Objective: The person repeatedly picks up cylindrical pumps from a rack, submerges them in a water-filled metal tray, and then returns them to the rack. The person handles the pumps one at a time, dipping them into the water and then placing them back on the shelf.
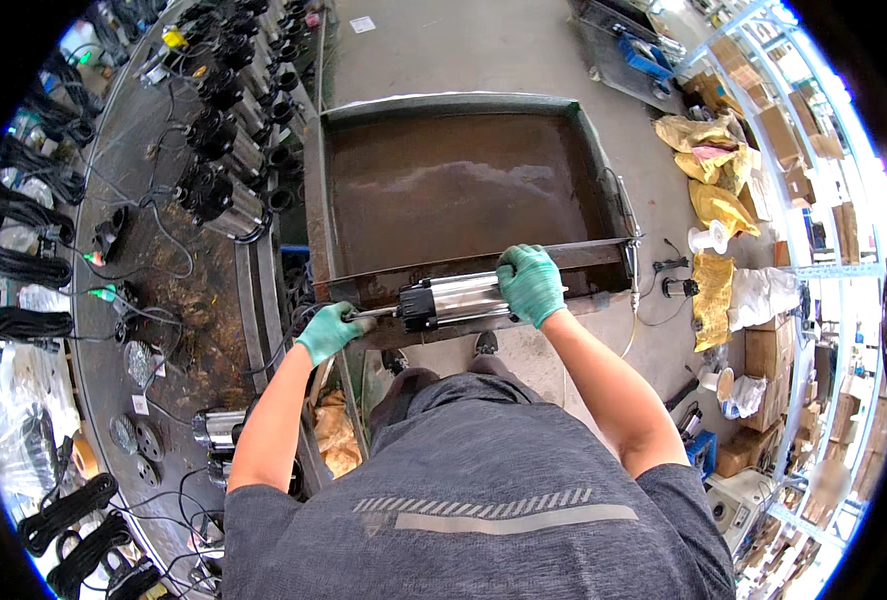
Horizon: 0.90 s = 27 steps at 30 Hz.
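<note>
A submersible pump [453,299] with a shiny steel cylinder and a black ribbed end lies sideways in front of me, along the near edge of the metal tank [575,107]. My right hand [530,284], in a green glove, is closed over the right end of the cylinder. At the black end, my left hand [329,332], also gloved in green, closes on a thin grey rod-like piece [375,313] that points at the pump. Whether that piece is a cable end or a metal rod cannot be made out. A dark cable [281,352] passes beside the left hand.
The tank holds shallow brownish liquid [463,200]. On the left, a workbench [208,340] carries several similar pumps [225,200] and loose cables; coiled black cables [23,255] lie beyond it. Yellow sacks [718,205], cardboard boxes [766,355] and shelving [835,270] stand on the right.
</note>
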Motion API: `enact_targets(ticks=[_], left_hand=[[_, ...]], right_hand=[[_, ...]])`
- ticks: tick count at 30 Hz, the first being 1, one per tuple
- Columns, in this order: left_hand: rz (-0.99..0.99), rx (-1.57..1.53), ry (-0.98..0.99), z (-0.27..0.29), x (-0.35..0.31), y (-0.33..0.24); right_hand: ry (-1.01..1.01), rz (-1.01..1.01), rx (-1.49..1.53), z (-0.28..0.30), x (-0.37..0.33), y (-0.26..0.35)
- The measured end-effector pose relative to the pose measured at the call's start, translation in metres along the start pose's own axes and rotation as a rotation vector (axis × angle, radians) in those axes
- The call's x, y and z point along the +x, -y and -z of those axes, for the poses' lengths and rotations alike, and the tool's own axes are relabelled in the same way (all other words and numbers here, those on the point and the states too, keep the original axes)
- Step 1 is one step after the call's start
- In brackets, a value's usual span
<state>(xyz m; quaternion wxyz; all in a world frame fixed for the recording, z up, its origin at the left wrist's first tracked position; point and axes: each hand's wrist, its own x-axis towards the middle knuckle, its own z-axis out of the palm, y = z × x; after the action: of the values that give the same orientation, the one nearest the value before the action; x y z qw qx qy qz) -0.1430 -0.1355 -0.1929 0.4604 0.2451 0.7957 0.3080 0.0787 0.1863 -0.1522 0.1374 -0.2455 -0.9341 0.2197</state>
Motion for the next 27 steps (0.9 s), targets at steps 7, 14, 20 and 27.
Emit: enact_targets(ticks=[7,14,20,27], left_hand=[[0.125,-0.768,0.011,-0.014,0.015,0.041],[-0.108,-0.5,-0.111,-0.019,0.016,0.049],[-0.101,-0.705,-0.341,-0.009,-0.007,0.053],[0.036,-0.683,-0.585,-0.033,-0.057,0.071]], right_hand=[[0.027,-0.028,-0.015,0.005,0.0,0.004],[0.075,-0.037,-0.035,0.007,0.004,0.005],[-0.292,-0.193,0.459,0.023,-0.018,-0.046],[-0.534,-0.723,-0.213,0.033,-0.128,-0.301]])
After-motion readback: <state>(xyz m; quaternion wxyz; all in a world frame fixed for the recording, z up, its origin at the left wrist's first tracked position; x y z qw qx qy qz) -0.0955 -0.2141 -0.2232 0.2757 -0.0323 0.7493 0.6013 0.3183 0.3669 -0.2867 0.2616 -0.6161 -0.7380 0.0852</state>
